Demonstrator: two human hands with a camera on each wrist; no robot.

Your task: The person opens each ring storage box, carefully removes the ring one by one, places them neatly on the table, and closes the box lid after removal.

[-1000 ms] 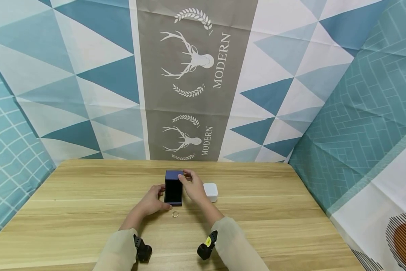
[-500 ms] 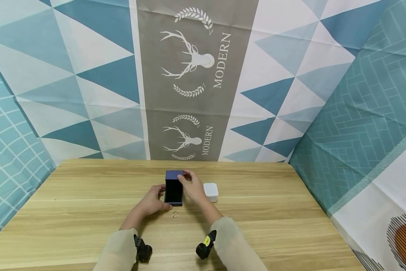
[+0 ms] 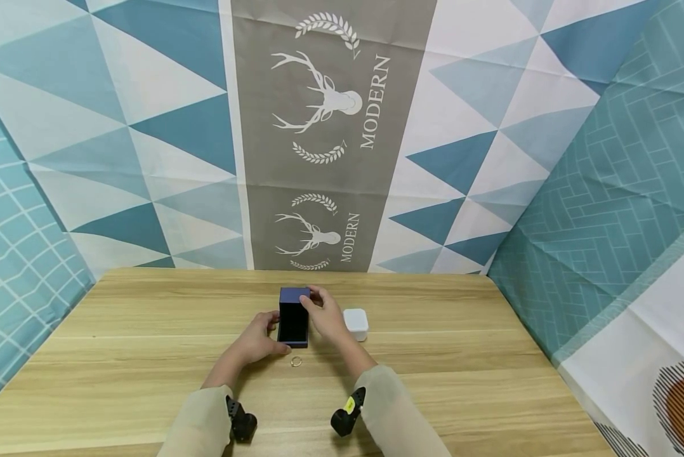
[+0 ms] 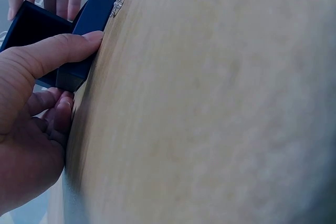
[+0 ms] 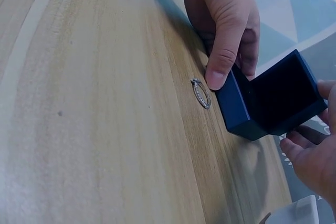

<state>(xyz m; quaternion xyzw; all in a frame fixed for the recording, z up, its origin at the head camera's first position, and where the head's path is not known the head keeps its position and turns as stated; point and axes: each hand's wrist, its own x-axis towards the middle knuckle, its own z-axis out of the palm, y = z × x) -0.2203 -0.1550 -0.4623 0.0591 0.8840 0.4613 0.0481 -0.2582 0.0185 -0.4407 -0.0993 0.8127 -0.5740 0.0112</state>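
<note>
A dark blue ring box (image 3: 293, 294) stands with its lid raised and its black inside facing me. My left hand (image 3: 255, 339) grips the lower part, the thumb (image 4: 79, 47) lying along its front and the other fingers behind its side. With thumb and fingers, my right hand (image 3: 326, 315) holds the raised lid (image 5: 313, 92) at its right side. Just in front of the box, a slim ring (image 5: 198, 96) set with small sparkling stones lies on the table, near the left thumb tip.
A white rounded box (image 3: 356, 324) sits just right of my right hand. The wooden table (image 3: 462, 368) reaches back to a patterned cloth wall (image 3: 313, 171). Small black cameras (image 3: 242, 423) are strapped at both wrists.
</note>
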